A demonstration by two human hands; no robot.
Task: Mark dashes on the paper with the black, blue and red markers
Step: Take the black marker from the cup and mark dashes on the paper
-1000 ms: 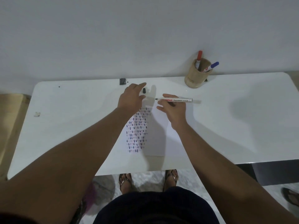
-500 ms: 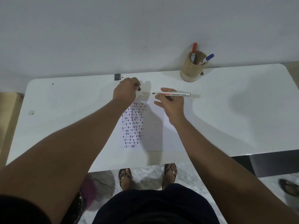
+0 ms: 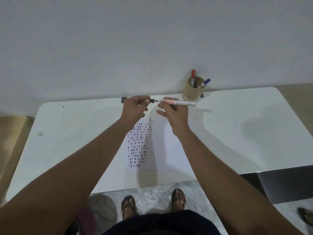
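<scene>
Cap and marker held tip to mouth above the far edge of the paper.

The left hand pinches the black cap; the right hand grips the black marker level, its tip just beside the cap. Below, the paper lies on the white table, dashes down its left part. Far right, the red marker and blue marker stand in a holder.
</scene>
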